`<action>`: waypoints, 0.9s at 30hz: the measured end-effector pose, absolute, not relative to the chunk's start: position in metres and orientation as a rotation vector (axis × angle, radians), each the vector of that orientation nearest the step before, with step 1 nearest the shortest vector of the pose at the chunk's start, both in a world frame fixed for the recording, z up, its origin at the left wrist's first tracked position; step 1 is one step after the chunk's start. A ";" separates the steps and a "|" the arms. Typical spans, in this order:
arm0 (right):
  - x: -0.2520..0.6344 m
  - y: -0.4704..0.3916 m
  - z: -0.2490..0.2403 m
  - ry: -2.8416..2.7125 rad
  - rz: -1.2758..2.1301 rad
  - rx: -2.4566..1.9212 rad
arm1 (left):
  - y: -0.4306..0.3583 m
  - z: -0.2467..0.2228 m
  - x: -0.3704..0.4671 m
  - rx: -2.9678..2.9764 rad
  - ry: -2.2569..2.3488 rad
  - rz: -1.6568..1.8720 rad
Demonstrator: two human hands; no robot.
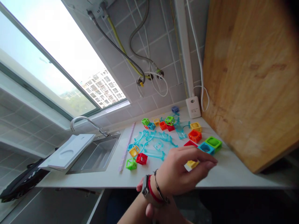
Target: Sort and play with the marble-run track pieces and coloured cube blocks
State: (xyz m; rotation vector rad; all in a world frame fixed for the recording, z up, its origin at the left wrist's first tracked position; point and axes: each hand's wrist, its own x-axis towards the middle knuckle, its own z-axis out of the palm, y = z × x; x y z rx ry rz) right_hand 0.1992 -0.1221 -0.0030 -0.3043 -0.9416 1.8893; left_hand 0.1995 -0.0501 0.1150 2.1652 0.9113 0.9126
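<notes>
My left hand [187, 169] is held over the counter's front edge, its fingers pressed together toward the right, with nothing visible in them. Its wrist carries a watch [145, 186], a red band and a dark bracelet. Mostly hidden behind that wrist, my right hand [149, 211] holds it at the watch; only a fingertip and thumb tip show. A yellow cube [192, 164] is partly covered by my left hand. Beyond lie a blue cube [206, 148], a green cube [213, 142] and an orange-red cube [194, 136].
Translucent blue track pieces [154, 137] lie mid-counter, with several colored cubes around them. A red cube [141, 158] and green cube [131, 164] sit left, near a pale strip [127, 146]. Further left is a sink [102, 155]; a wooden panel [252, 77] stands right.
</notes>
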 end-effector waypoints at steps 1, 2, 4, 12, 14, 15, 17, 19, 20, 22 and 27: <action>0.197 -0.125 -0.004 -0.867 1.917 -0.279 | -0.047 0.111 0.198 2.169 0.947 0.947; 0.195 -0.128 -0.006 -0.795 1.952 -0.260 | -0.044 0.107 0.197 2.174 0.985 0.968; 0.194 -0.129 -0.007 -0.667 2.006 -0.252 | -0.038 0.100 0.196 2.165 1.042 0.985; 0.208 -0.115 0.005 -0.599 1.926 -0.316 | -0.034 0.087 0.196 1.723 0.976 1.050; 0.209 -0.117 0.007 -0.578 1.938 -0.333 | -0.037 0.083 0.198 1.529 0.927 1.077; 0.209 -0.119 0.007 -0.577 1.964 -0.321 | -0.039 0.082 0.198 1.433 0.891 1.095; 0.205 -0.126 0.005 -0.591 2.043 -0.265 | -0.041 0.080 0.197 1.235 0.810 1.132; 0.199 -0.133 0.003 -0.597 2.117 -0.203 | -0.043 0.080 0.192 1.036 0.738 1.192; 0.196 -0.136 0.002 -0.585 2.142 -0.183 | -0.043 0.081 0.189 0.934 0.705 1.233; 0.191 -0.139 0.002 -0.541 2.168 -0.170 | -0.042 0.084 0.181 0.720 0.641 1.313; 0.185 -0.142 0.004 -0.537 2.140 -0.216 | -0.032 0.098 0.158 0.500 0.524 1.447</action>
